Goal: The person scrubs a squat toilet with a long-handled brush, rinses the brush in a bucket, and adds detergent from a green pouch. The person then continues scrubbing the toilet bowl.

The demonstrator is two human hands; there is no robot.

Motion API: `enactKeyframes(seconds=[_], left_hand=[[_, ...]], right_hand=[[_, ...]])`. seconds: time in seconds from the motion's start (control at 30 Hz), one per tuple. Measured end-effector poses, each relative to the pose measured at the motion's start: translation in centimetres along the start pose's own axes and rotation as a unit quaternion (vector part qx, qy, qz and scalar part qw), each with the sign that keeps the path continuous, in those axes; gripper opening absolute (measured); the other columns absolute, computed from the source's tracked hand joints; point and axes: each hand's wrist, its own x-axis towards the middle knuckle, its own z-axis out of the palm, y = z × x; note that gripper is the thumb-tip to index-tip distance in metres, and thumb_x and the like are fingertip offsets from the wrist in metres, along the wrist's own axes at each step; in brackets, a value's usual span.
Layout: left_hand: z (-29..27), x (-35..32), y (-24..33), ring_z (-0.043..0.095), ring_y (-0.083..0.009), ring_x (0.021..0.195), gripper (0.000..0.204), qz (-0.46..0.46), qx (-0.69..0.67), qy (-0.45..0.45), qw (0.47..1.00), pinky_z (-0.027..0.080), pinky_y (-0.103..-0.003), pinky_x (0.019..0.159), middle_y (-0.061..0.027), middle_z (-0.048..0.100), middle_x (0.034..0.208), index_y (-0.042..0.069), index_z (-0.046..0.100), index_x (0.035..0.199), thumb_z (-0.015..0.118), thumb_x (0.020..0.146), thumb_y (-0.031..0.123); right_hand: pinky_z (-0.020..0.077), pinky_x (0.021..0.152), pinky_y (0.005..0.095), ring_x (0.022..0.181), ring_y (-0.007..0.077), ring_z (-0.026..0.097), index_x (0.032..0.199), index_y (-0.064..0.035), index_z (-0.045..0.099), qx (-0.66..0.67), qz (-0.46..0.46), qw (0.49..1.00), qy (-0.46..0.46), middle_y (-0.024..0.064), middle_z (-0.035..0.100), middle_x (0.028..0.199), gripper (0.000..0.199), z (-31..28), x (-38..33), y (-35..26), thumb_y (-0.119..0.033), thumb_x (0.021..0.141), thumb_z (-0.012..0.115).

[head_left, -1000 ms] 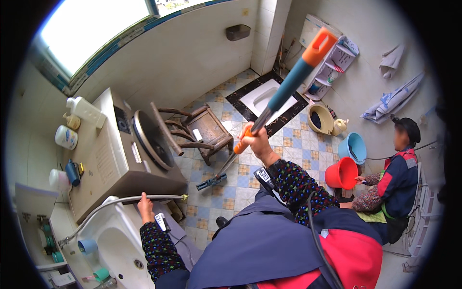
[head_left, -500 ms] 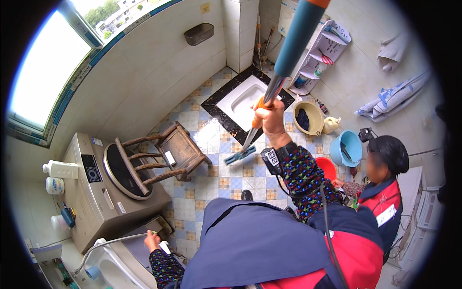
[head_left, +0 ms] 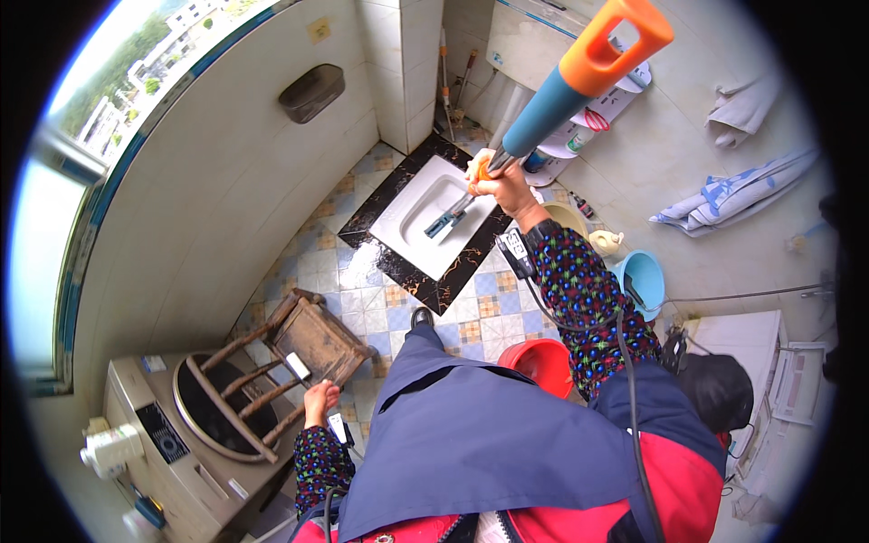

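My right hand (head_left: 507, 188) grips the shaft of a mop (head_left: 543, 113) just below its thick teal grip and orange looped end. The shaft slants down and away, and its narrow teal-edged head (head_left: 444, 223) is over the basin of the white squat toilet (head_left: 398, 220). From this angle, contact between head and basin cannot be made out. My left hand (head_left: 321, 401) is away from the mop, close to the front of a wooden chair (head_left: 317, 342). Its fingers are loosely bent, and I see nothing in them.
Black tile (head_left: 434, 295) borders the toilet. On my left stands a washing machine (head_left: 195, 493) with the chair's back against it. A red bucket (head_left: 543, 359), a blue basin (head_left: 644, 271) and a beige basin (head_left: 568, 217) line the right. Another person's dark cap (head_left: 715, 389) shows at right.
I have stepped forward. The mop head has gone from the patterned floor tiles to over the squat toilet. My left hand has moved from beside the grey hose to near the chair.
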Motion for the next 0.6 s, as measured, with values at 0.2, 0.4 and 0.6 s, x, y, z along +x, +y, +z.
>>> enactKeyframes(seconds=[0.2,0.4,0.6], left_hand=[[10.4,7.4,17.5,0.057,-0.0113,0.065,0.024,0.158,0.088,-0.088,0.980,0.046,-0.021,0.058,-0.0050,0.062,0.077,0.001,0.058,0.096,0.056,0.083,0.021],[29.1,0.9,31.1,0.052,-0.0117,0.076,0.028,0.358,0.339,-0.035,0.869,0.042,-0.024,0.073,-0.0073,0.058,0.088,-0.004,0.054,0.103,0.060,0.081,0.013],[46.8,-5.5,42.2,0.036,-0.0285,0.119,0.073,0.630,0.286,-0.154,0.705,0.025,-0.041,0.101,-0.0171,0.038,0.127,-0.003,0.033,0.126,0.058,0.077,0.046]], right_hand=[[0.0425,0.051,0.0240,0.060,0.0123,0.053,0.083,0.0009,0.053,-0.015,0.113,0.990,0.080,0.0054,0.053,0.069,0.018,-12.8,11.2,6.7,0.002,0.067,0.060],[0.0405,0.059,0.0356,0.070,0.0260,0.051,0.073,-0.0048,0.047,-0.068,-0.051,0.878,0.472,0.0111,0.051,0.070,0.022,-14.5,10.7,12.5,-0.014,0.059,0.061],[0.0405,0.052,0.0390,0.056,0.0295,0.053,0.061,-0.0083,0.046,-0.239,-0.016,0.934,0.267,0.0073,0.050,0.056,0.019,-10.2,10.2,12.7,-0.019,0.064,0.061]])
